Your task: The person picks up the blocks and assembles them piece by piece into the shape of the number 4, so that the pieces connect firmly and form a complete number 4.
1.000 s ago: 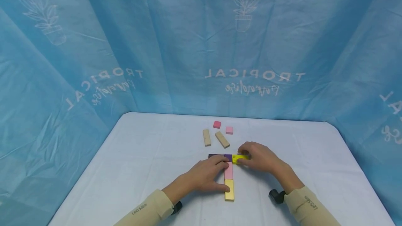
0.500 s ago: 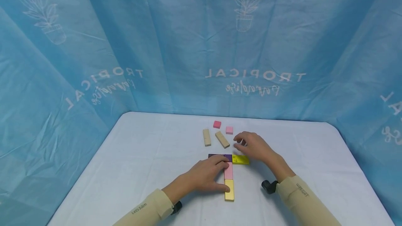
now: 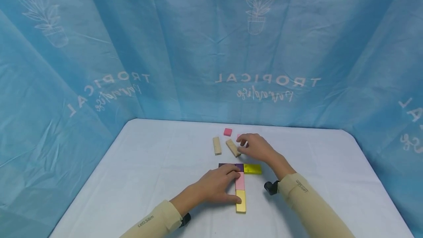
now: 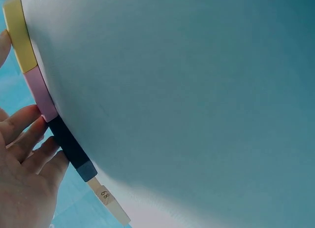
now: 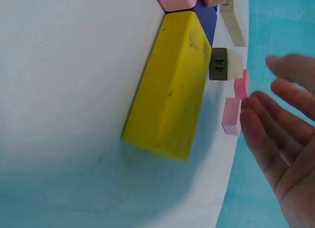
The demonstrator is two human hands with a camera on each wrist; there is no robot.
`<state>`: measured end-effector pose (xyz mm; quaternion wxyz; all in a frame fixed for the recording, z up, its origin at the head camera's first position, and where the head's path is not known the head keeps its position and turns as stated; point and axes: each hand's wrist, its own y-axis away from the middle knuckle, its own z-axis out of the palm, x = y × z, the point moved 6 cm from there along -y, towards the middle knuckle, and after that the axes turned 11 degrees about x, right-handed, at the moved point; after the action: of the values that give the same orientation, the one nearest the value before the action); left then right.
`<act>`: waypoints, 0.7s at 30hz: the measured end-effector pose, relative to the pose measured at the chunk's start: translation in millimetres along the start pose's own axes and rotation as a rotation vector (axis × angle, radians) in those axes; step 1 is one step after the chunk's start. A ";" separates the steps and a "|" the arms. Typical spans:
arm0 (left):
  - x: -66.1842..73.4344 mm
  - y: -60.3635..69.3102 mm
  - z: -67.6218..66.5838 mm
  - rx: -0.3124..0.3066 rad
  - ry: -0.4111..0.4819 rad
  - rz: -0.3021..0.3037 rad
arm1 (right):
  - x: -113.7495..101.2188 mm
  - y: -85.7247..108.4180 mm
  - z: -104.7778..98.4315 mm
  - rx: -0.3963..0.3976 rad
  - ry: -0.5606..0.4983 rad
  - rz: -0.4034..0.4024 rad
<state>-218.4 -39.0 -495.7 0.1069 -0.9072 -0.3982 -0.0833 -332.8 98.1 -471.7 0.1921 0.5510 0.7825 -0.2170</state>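
Observation:
My left hand point(image 3: 213, 186) rests on a T of flat blocks, its thumb on the pale yellow block point(image 3: 241, 208). Its fingertips touch the pink block point(image 3: 239, 182) and the dark and purple blocks point(image 3: 241, 167) at the junction. A bright yellow block point(image 3: 252, 169) forms the arm on the right. My right hand point(image 3: 257, 147) hovers past it with relaxed, parted fingers, beside a plain wooden block point(image 3: 232, 147) marked 44 in the right wrist view. Mostly hidden behind those fingers is a small light pink block point(image 5: 231, 116). No block sits between them.
Another wooden block point(image 3: 216, 146) lies left of the first. Behind them is a small deep pink block point(image 3: 227, 132). A white cloth point(image 3: 148, 172) covers the table, and blue printed curtains point(image 3: 185, 47) enclose its back and sides.
My right hand has let go of the bright yellow block and moved away and leftward to the wooden and pink blocks. My left hand stays put on the T.

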 end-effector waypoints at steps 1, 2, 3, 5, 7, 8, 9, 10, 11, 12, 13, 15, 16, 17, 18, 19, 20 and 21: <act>0.0 -0.3 0.0 -0.003 0.000 -0.001 | -0.3 -1.6 0.9 -0.004 -0.006 0.006; 0.1 -0.4 -0.3 -0.006 0.001 -0.002 | -1.2 -3.0 1.5 -0.009 -0.015 0.013; 0.1 -0.6 -0.4 -0.010 0.003 -0.004 | -2.1 -4.4 2.1 -0.014 -0.020 0.018; 0.1 -0.9 -1.2 -0.015 0.005 -0.007 | -4.1 -7.5 3.4 -0.017 -0.019 0.024; 0.1 -0.4 -2.2 -0.019 0.007 -0.014 | -6.8 -10.8 4.9 -0.018 0.003 0.025; 0.0 0.2 -2.2 -0.019 0.007 -0.017 | -8.2 -12.2 5.9 -0.020 0.014 0.026; -0.1 0.6 -2.2 -0.018 0.009 -0.019 | -9.4 -13.6 6.9 -0.023 0.030 0.030; -0.2 0.9 -2.2 -0.016 0.008 -0.018 | -10.4 -15.3 7.7 -0.023 0.048 0.031; 0.0 1.1 -2.7 -0.012 0.009 -0.017 | -11.5 -16.6 8.2 -0.024 0.063 0.034; 0.1 1.4 -2.9 -0.008 0.010 -0.014 | -12.7 -17.7 8.5 -0.026 0.076 0.036; 0.1 1.5 -3.1 -0.004 0.011 -0.011 | -13.5 -18.8 9.1 -0.027 0.086 0.039; 0.4 1.6 -3.9 0.004 0.016 0.000 | -14.2 -21.0 10.3 -0.026 0.100 0.046; 0.8 1.5 -4.3 0.008 0.019 0.006 | -14.1 -22.1 11.0 -0.021 0.107 0.048; 1.2 1.7 -4.7 0.009 0.023 0.010 | -13.6 -22.9 11.9 -0.020 0.111 0.056; 1.3 1.5 -4.6 0.011 0.027 0.014 | -12.9 -23.8 13.0 -0.018 0.118 0.064; 1.6 1.4 -4.6 0.012 0.032 0.017 | -11.9 -24.6 14.3 -0.019 0.123 0.073; 2.0 1.3 -4.7 0.012 0.035 0.019 | -10.8 -25.4 15.9 -0.021 0.126 0.080; 2.2 1.0 -4.7 0.013 0.037 0.020 | -10.2 -25.8 17.0 -0.025 0.130 0.091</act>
<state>-216.5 -39.3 -490.7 0.1209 -0.9088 -0.3877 -0.0963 -353.0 73.1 -477.1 0.1574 0.5965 0.7702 -0.1619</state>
